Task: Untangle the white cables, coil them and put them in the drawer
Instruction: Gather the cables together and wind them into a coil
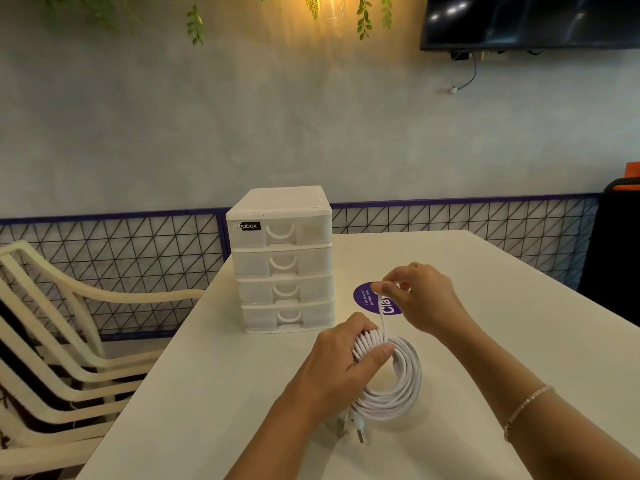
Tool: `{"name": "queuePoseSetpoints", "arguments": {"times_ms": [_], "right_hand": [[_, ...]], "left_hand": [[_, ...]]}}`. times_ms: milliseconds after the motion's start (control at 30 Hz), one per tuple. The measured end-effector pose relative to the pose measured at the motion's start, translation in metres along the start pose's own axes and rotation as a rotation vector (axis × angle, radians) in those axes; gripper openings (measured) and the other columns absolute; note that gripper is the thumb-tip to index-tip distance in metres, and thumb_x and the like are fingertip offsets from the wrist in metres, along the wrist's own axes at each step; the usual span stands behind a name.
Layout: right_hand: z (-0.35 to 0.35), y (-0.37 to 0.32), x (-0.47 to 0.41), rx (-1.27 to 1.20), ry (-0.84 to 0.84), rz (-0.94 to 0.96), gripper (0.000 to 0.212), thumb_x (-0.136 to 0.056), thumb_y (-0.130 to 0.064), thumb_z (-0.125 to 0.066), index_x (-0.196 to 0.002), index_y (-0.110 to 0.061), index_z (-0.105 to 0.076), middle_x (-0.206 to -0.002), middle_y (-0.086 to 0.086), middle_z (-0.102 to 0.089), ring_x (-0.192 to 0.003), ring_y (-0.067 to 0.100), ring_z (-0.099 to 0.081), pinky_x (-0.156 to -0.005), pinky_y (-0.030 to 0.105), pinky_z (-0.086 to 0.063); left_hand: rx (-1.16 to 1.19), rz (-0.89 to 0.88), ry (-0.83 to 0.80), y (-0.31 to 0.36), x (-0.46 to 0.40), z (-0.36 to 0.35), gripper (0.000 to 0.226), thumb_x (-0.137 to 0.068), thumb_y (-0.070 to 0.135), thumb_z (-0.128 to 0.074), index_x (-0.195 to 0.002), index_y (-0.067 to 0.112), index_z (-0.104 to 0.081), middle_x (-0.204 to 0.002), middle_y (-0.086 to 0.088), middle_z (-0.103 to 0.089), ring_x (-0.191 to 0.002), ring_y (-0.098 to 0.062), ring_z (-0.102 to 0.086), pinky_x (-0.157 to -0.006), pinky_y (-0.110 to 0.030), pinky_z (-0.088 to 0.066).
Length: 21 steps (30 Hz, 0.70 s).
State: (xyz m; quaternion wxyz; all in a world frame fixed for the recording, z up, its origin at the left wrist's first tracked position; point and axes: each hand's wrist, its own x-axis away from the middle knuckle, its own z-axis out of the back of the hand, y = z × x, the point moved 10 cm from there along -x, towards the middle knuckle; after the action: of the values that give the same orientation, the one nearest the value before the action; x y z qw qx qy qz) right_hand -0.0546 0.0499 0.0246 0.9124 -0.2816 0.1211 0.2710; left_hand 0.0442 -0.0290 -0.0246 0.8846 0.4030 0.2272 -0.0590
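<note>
Cable coil: left hand gripping its top; right hand pinching the loose end directly above; drawer unit standing beyond, drawers closed.

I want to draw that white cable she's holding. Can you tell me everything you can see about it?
The white cable is thin, smooth and looks like plastic. Most of it is wound into a round coil of many loops, held up on edge just above the white table. The left hand grips the coil's top left side, thumb across the loops. One loose end runs straight up to the right hand, which pinches it. A plug with a metal tip hangs at the bottom.
</note>
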Motion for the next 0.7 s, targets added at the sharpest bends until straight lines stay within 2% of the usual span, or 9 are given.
{"name": "queuePoseSetpoints", "arguments": {"times_ms": [100, 200, 267, 333, 367, 500, 600, 700], "right_hand": [[-0.018, 0.008, 0.004, -0.144, -0.084, -0.044, 0.036, -0.088, -0.045, -0.055, -0.102, -0.014, -0.068, -0.095, -0.001, -0.063, -0.091, 0.016, -0.056, -0.086, 0.040, -0.050], [-0.033, 0.015, 0.007, -0.286, -0.162, -0.099, 0.029, -0.089, -0.039, -0.057, -0.097, -0.013, -0.069, -0.090, 0.000, -0.063, -0.088, 0.016, -0.057, -0.077, 0.031, -0.046], [-0.043, 0.016, 0.009, -0.354, -0.226, -0.123, 0.019, -0.090, -0.031, -0.057, -0.089, -0.016, -0.068, -0.089, 0.002, -0.066, -0.088, 0.018, -0.059, -0.078, 0.031, -0.046], [-0.050, 0.016, 0.009, -0.420, -0.275, -0.137, 0.015, -0.089, -0.029, -0.060, -0.081, -0.018, -0.067, -0.084, 0.000, -0.067, -0.088, 0.016, -0.060, -0.079, 0.030, -0.047], [-0.052, 0.016, 0.010, -0.437, -0.288, -0.142, 0.015, -0.088, -0.030, -0.061, -0.078, -0.019, -0.067, -0.080, -0.003, -0.066, -0.085, 0.013, -0.060, -0.078, 0.028, -0.046], [-0.060, 0.025, 0.014, -0.388, -0.324, -0.173, 0.021, -0.089, -0.026, -0.060, -0.069, -0.021, -0.063, -0.071, -0.005, -0.063, -0.072, 0.010, -0.056, -0.074, 0.028, -0.047], [-0.065, 0.033, 0.017, -0.307, -0.339, -0.184, 0.017, -0.089, -0.026, -0.059, -0.083, -0.014, -0.067, -0.079, -0.003, -0.063, -0.081, 0.014, -0.056, -0.074, 0.026, -0.047], [-0.066, 0.036, 0.018, -0.168, -0.349, -0.163, 0.024, -0.091, -0.025, -0.055, -0.097, -0.006, -0.067, -0.092, 0.003, -0.066, -0.090, 0.021, -0.059, -0.070, 0.025, -0.047]], "left_hand": [[0.051, -0.015, 0.032, 0.005, 0.002, 0.006, 0.014, -0.085, 0.046, -0.056, -0.088, 0.040, -0.044, -0.073, 0.013, -0.052, -0.070, -0.002, -0.053, -0.060, -0.009, -0.040], [0.119, 0.041, 0.057, 0.002, 0.001, 0.010, 0.039, -0.078, 0.038, -0.072, -0.102, 0.046, -0.041, -0.078, 0.013, -0.055, -0.072, -0.001, -0.054, -0.063, -0.009, -0.042], [0.106, 0.034, 0.049, 0.002, 0.002, 0.008, 0.053, -0.074, 0.037, -0.076, -0.117, 0.044, -0.046, -0.088, 0.023, -0.055, -0.075, 0.006, -0.054, -0.068, -0.006, -0.042], [0.053, 0.005, 0.059, 0.004, 0.002, 0.008, 0.050, -0.075, 0.038, -0.074, -0.122, 0.035, -0.054, -0.101, 0.030, -0.052, -0.085, 0.015, -0.052, -0.074, -0.002, -0.042], [0.033, -0.009, 0.083, 0.005, 0.002, 0.010, 0.047, -0.076, 0.038, -0.073, -0.120, 0.032, -0.057, -0.100, 0.030, -0.052, -0.087, 0.017, -0.051, -0.074, -0.002, -0.041], [0.005, 0.000, 0.159, 0.001, 0.000, 0.015, 0.039, -0.078, 0.040, -0.070, -0.114, 0.027, -0.060, -0.094, 0.025, -0.054, -0.083, 0.005, -0.054, -0.072, -0.001, -0.040], [-0.027, 0.014, 0.171, -0.003, 0.000, 0.014, 0.039, -0.081, 0.041, -0.067, -0.115, 0.025, -0.058, -0.099, 0.019, -0.055, -0.086, 0.003, -0.053, -0.074, 0.000, -0.039], [-0.034, 0.053, 0.243, -0.012, -0.002, 0.023, 0.036, -0.083, 0.041, -0.062, -0.114, 0.023, -0.056, -0.105, 0.012, -0.051, -0.090, -0.001, -0.051, -0.075, 0.002, -0.036]]}}
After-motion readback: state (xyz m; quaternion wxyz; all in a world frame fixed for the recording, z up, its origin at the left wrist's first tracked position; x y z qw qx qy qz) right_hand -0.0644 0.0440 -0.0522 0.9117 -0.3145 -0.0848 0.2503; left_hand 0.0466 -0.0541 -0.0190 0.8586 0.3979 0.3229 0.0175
